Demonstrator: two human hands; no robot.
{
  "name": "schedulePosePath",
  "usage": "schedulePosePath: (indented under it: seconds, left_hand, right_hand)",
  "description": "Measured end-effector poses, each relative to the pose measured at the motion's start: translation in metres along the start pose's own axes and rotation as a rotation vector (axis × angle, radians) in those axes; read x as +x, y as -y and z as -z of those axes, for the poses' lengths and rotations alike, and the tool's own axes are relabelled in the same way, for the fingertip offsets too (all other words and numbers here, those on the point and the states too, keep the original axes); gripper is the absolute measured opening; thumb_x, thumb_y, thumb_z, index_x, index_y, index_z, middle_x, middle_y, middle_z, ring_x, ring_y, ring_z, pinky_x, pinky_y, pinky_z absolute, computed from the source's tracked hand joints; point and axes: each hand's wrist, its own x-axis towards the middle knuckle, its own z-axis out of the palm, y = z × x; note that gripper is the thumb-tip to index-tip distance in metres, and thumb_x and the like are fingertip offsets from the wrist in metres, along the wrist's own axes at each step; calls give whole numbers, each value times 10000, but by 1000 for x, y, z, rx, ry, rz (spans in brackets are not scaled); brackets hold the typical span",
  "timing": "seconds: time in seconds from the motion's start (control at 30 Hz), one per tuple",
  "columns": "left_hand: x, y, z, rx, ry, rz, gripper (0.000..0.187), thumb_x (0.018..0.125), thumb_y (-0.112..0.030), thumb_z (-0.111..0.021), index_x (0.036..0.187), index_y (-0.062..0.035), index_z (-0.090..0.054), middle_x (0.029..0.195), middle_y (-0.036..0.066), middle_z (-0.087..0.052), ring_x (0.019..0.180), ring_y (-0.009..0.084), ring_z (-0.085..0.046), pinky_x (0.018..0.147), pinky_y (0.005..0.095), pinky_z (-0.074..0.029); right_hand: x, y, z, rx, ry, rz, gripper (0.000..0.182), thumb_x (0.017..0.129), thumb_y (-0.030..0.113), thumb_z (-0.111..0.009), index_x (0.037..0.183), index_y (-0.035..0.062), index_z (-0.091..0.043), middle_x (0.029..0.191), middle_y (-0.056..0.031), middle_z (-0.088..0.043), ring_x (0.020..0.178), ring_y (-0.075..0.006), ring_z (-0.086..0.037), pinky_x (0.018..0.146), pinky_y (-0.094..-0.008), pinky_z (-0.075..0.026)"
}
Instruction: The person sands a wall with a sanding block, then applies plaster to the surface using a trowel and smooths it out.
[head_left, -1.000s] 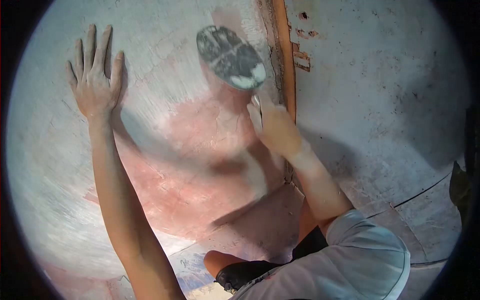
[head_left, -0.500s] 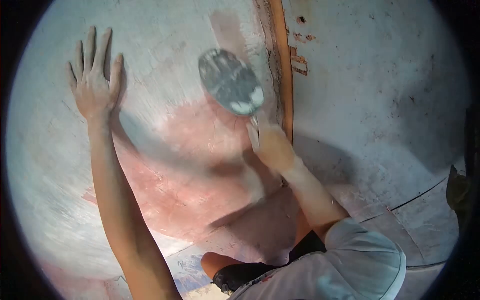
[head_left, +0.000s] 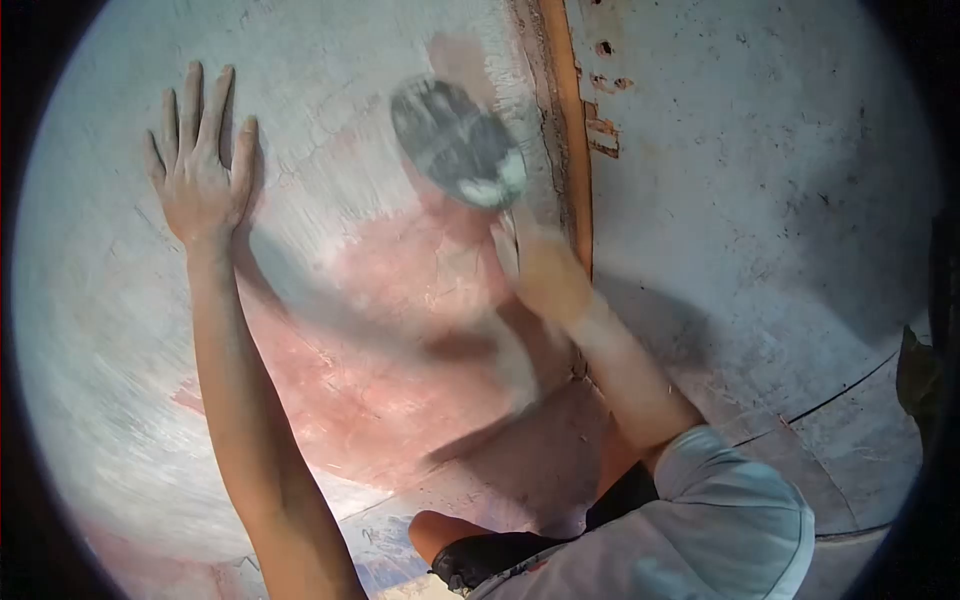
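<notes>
My left hand (head_left: 203,190) lies flat on a pale, curved surface (head_left: 315,95), fingers spread and nothing in its grasp. My right hand (head_left: 550,272), smeared by motion, is closed round the handle of an oval, dark grey paddle-shaped tool (head_left: 450,135) with whitish smears on its face. The tool's blurred head overlaps the pale surface above a large pink-red patch (head_left: 375,270). Much of the handle is hidden in the hand.
Right of the tool runs a vertical brown strip (head_left: 572,130) with a rough, cracked edge. Beyond it is a grey-blue panel (head_left: 740,170) with rusty holes. A dark seam (head_left: 840,390) crosses the lower right. My bent knee (head_left: 432,535) shows below.
The tool's head has moved slightly up and left in view, with my right hand still round its handle. My left hand stays flat on the surface; the view has shifted a little.
</notes>
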Motion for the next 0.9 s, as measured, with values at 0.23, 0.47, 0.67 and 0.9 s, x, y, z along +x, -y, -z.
schedulePosePath:
  seconds: [0.23, 0.47, 0.67, 0.9]
  left_hand:
    - [-1, 1, -3, -62, -31, -6, 612, 1079, -590, -489, 1672, -465, -409, 1792, -108, -314, 1662, 237, -271, 1365, 546, -147]
    - [-3, -1, -2, -62, -27, 0, 626, 1070, -603, -485, 1675, -461, -407, 1793, -103, -316, 1657, 243, -284, 1360, 550, -161]
    - [-2, 1, -3, -39, -29, -9, 623, 1076, -631, -451, 1675, -466, -403, 1796, -104, -307, 1660, 242, -279, 1365, 547, -148]
    - [-4, 0, -8, -85, -106, -40, 617, 1108, -610, -424, 1704, -474, -335, 1812, -113, -259, 1673, 243, -245, 1363, 556, -147]
  right_hand:
    - [45, 15, 4, -63, -116, 116, 323, 1096, 229, -567, 1256, -51, -565, 913, -329, -707, 884, -566, -694, 766, -633, -557]
    - [58, 29, 17, -62, -128, 126, 390, 1086, 217, -581, 1327, -88, -543, 977, -350, -714, 920, -586, -680, 798, -644, -532]
    - [35, 12, 0, -155, -251, 278, 436, 1095, 232, -566, 1380, -96, -524, 1020, -358, -707, 993, -575, -680, 845, -619, -541]
    - [82, 41, 28, -58, -150, 125, 367, 1099, 269, -571, 1209, -81, -568, 971, -352, -712, 922, -579, -675, 809, -627, -534]
